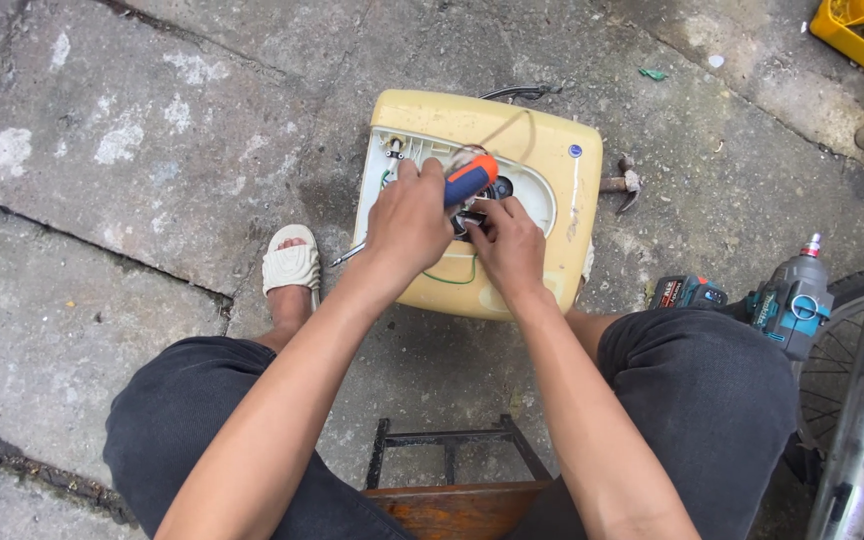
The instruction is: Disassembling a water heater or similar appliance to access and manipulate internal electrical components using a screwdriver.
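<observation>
Centrally, left hand [407,222] is clamped on the screwdriver [468,180], axis slanting upper right; right hand [508,245], fingers pinched together, touches the casing [562,190] opening just beside it.

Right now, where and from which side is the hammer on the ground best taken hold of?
Probably by the handle of the hammer, from the right side, near its head. The rest of the handle is hidden behind the yellow housing, and only bare concrete lies to its right.

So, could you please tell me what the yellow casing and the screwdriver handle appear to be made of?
The yellow casing looks like moulded plastic: smooth, rounded corners, faintly glossy, scuffed. The screwdriver handle, under the left hand, seems plastic or rubber, orange and blue.
</observation>
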